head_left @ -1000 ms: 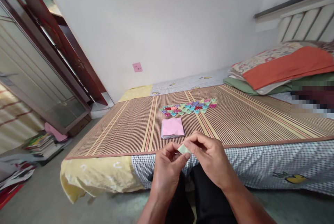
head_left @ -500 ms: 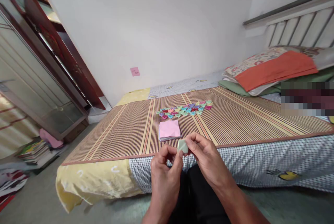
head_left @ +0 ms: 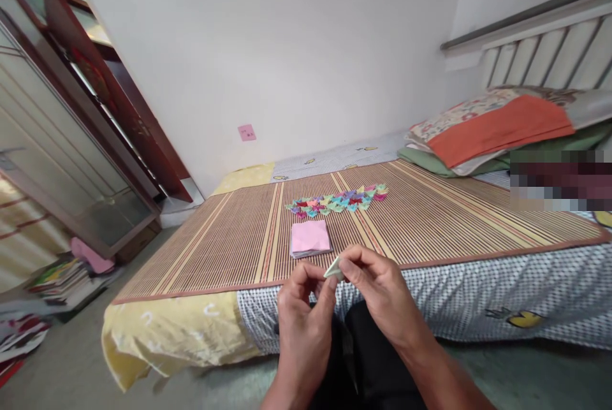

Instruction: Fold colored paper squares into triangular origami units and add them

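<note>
A small folded piece of pale green paper [head_left: 334, 269] is pinched between both hands, just in front of the bed's edge. My left hand [head_left: 308, 308] grips its lower left part between thumb and fingers. On its right side, the thumb and fingers of my right hand [head_left: 375, 282] close on it. The paper shows a pointed corner toward the left. Beyond the hands lies a stack of square paper [head_left: 310, 237], pink on top. Farther back, several small folded paper pieces [head_left: 337, 200] in many colours lie in rows.
A striped woven mat [head_left: 229, 238] covers the bed, over a yellow and checked sheet [head_left: 176, 333]. Pillows [head_left: 502, 129] are piled at the right by the headboard. A pink note [head_left: 247, 132] is on the wall. Books [head_left: 57, 279] lie at the far left.
The green paper has gone from a squarish shape to a narrower, pointed one as its upper left corner folded over. Both hands have stayed almost in place.
</note>
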`<move>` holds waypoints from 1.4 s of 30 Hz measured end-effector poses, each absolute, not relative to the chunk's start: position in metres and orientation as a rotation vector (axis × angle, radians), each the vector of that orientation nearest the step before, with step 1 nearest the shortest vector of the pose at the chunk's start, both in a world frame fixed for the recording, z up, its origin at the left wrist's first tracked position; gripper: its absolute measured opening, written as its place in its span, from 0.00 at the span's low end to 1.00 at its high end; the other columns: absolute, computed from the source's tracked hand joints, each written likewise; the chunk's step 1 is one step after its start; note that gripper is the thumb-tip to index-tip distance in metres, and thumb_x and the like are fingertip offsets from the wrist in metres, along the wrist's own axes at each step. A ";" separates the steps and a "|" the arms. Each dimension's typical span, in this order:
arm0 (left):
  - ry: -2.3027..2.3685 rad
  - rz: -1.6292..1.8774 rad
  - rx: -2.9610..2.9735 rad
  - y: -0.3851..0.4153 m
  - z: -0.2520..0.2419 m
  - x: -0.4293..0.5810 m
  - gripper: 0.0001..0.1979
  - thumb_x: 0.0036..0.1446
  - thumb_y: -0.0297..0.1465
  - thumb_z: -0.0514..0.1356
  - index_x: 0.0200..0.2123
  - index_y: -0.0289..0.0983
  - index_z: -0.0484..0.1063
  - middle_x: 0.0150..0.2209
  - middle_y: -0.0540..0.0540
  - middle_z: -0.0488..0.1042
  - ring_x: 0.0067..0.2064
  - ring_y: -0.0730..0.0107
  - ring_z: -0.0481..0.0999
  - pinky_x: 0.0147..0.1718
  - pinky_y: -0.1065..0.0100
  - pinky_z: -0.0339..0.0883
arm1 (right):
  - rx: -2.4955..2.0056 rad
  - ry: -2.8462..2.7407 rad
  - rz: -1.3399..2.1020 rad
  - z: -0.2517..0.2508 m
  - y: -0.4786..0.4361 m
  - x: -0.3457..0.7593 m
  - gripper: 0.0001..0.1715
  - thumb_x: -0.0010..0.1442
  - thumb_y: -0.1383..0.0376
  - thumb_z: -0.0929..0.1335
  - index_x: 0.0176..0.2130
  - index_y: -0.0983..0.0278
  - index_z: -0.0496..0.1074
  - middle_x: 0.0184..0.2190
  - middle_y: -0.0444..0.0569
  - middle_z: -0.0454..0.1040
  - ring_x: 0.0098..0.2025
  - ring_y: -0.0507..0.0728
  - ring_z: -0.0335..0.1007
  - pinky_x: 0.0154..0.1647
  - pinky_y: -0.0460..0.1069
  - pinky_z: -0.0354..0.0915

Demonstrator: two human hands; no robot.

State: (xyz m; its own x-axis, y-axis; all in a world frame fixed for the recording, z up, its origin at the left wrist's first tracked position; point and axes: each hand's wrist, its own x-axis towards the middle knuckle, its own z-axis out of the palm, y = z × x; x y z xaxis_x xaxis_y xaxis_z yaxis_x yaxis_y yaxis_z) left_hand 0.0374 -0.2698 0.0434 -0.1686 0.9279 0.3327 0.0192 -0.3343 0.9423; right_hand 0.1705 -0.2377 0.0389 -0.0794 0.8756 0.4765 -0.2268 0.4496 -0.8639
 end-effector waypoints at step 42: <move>1.165 1.528 1.371 -0.266 0.027 0.021 0.19 0.68 0.42 0.60 0.26 0.37 0.70 0.24 0.51 0.69 0.28 0.72 0.67 0.31 0.70 0.62 | -0.663 -1.491 1.155 0.041 -0.231 0.159 0.20 0.70 0.54 0.67 0.30 0.62 0.67 0.25 0.41 0.65 0.27 0.52 0.63 0.30 0.47 0.61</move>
